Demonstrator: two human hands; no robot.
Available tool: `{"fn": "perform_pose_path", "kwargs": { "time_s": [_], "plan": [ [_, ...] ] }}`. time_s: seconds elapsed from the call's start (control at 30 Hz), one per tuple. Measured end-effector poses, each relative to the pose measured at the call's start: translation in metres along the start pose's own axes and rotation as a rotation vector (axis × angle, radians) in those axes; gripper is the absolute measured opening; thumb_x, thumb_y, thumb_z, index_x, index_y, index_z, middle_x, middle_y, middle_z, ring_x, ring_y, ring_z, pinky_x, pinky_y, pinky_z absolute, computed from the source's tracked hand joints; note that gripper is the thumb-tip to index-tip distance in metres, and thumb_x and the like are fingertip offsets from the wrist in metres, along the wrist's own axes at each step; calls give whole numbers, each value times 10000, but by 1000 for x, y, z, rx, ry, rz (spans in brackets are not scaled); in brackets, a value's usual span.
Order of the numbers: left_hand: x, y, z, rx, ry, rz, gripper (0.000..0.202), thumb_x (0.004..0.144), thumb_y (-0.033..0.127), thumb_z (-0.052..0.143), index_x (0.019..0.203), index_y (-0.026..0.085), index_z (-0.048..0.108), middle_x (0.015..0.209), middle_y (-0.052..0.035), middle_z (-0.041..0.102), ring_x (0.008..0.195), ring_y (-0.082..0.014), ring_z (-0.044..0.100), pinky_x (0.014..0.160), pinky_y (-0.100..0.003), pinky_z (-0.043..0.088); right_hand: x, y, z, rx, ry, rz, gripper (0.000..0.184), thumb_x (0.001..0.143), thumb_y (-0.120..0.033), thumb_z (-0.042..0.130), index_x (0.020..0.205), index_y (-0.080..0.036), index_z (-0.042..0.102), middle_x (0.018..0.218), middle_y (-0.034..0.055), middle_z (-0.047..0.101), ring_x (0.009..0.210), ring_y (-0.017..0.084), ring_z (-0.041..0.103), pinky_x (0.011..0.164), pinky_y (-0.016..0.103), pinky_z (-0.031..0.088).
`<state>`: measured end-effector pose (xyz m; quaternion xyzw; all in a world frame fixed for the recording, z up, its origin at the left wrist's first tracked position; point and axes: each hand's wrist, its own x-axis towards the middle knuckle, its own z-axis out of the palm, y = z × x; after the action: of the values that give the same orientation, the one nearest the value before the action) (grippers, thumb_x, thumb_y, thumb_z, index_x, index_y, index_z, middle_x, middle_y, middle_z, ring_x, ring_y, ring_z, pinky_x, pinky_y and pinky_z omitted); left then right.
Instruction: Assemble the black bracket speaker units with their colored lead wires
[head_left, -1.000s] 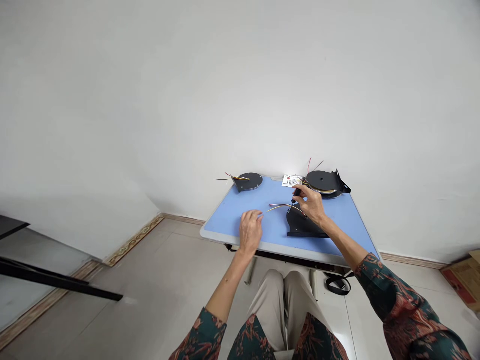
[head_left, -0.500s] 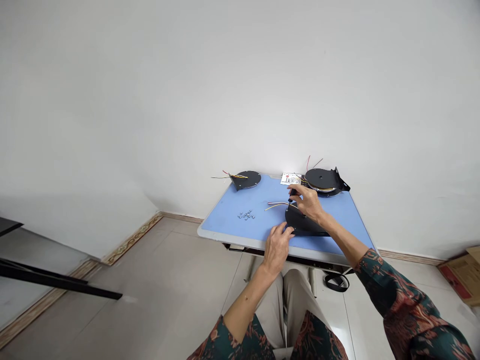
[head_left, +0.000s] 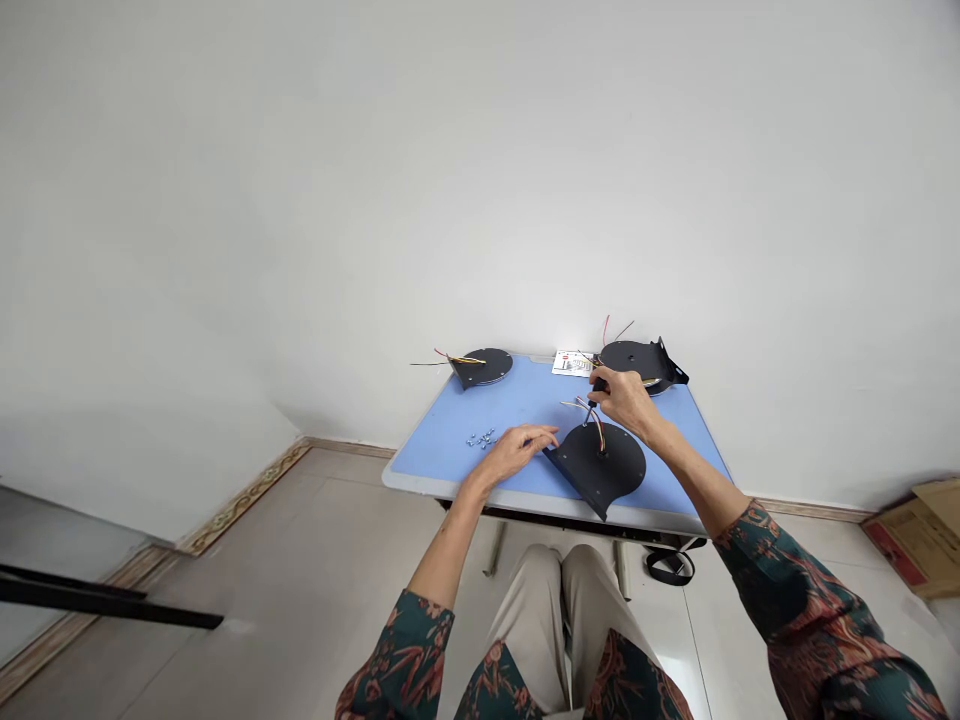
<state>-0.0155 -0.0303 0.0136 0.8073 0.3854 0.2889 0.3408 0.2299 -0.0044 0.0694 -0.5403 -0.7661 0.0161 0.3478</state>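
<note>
A black disc-shaped metal plate point(head_left: 619, 462) with a straight bent flange lies near the table's front edge. Several thin coloured wires point(head_left: 598, 425) come up from its middle. My right hand point(head_left: 626, 400) is closed around a small dark screwdriver point(head_left: 596, 391), its shaft pointing down at the plate's far rim near a screw. My left hand point(head_left: 516, 450) lies at the flange's left corner, fingers stretched out; it seems to touch the edge. To its left, several small silver screws point(head_left: 482, 439) are scattered on the blue table top point(head_left: 442, 455).
A similar black disc point(head_left: 489, 366) with wires rests at the table's back left. More stacked black plates point(head_left: 630, 356) with a bracket stand at the back right, beside a printed card point(head_left: 570, 363). The wall point(head_left: 480, 200) is directly behind. A cardboard box point(head_left: 919, 535) sits right.
The black plate has turned, its flange now facing front left. My left hand has shifted left and straightened its fingers. The screwdriver, still in my right hand, points at the far rim.
</note>
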Motion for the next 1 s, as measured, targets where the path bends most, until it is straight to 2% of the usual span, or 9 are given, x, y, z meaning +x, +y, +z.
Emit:
{"fn": "perform_pose_path", "kwargs": {
  "time_s": [0.07, 0.17, 0.27, 0.33, 0.5, 0.6, 0.7, 0.83, 1.0],
  "plan": [
    [14, 8, 6, -11, 112, -51, 352, 1024, 336, 415, 1060, 225, 747, 1228, -40, 750, 1154, -187, 677, 1025, -299, 499, -3, -1, -1, -19, -1, 4, 193, 801, -136, 678, 975, -208, 723, 700, 40, 720, 672, 230, 680, 657, 304, 463],
    [35, 24, 32, 29, 292, -143, 267, 985, 234, 487, 1129, 215, 711, 1146, -49, 773, 1070, -187, 708, 945, -284, 520, -5, -2, 2, -11, 9, -54, 259, 878, -161, 643, 1128, -196, 699, 920, 103, 776, 817, 263, 725, 741, 332, 496],
    [49, 38, 58, 183, 352, -252, 264, 958, 183, 526, 1142, 261, 699, 1058, -41, 794, 1027, -219, 727, 887, -306, 520, -8, -2, 5, 30, 28, -110, 263, 939, -209, 608, 1192, -215, 681, 1039, 117, 773, 903, 272, 731, 797, 348, 511],
    [54, 43, 66, 271, 369, -307, 260, 975, 200, 511, 1146, 269, 695, 1010, -53, 799, 1001, -238, 733, 845, -312, 514, -10, -1, 7, 60, 34, -125, 260, 943, -223, 612, 1193, -230, 686, 1042, 107, 772, 911, 271, 729, 804, 349, 516],
    [67, 37, 60, 316, 242, -226, 265, 973, 168, 512, 1095, 287, 715, 1039, -24, 801, 1023, -222, 733, 837, -290, 500, -10, 6, 10, 106, 77, -118, 265, 928, -174, 590, 1168, -234, 686, 1038, 98, 768, 906, 262, 721, 806, 345, 506],
    [75, 33, 55, 353, 161, -181, 213, 942, 179, 581, 1020, 284, 749, 1069, -24, 798, 1033, -242, 732, 839, -300, 505, -9, 11, 11, 127, 131, -45, 287, 908, -213, 622, 1195, -228, 632, 846, 48, 739, 747, 234, 688, 715, 321, 482],
    [79, 32, 54, 337, 120, -162, 187, 919, 197, 633, 1027, 281, 760, 1093, -19, 795, 1042, -247, 730, 853, -303, 513, -8, 17, 13, 180, 183, 3, 224, 878, -279, 668, 1082, -211, 607, 703, -2, 649, 612, 194, 602, 634, 293, 438],
    [81, 31, 53, 371, 30, -121, 214, 894, 176, 661, 1059, 269, 760, 1094, -30, 792, 1080, -254, 718, 884, -305, 514, -7, 25, 13, 270, 197, -61, 111, 867, -274, 648, 931, -219, 577, 691, -14, 590, 607, 162, 536, 637, 274, 425],
    [82, 28, 52, 370, -9, -70, 243, 909, 175, 628, 1099, 261, 753, 1116, -37, 784, 1088, -252, 711, 913, -305, 512, -4, 36, 14, 398, 144, -91, 95, 855, -229, 608, 939, -219, 565, 642, -40, 582, 592, 147, 525, 635, 269, 424]
  ]
}}
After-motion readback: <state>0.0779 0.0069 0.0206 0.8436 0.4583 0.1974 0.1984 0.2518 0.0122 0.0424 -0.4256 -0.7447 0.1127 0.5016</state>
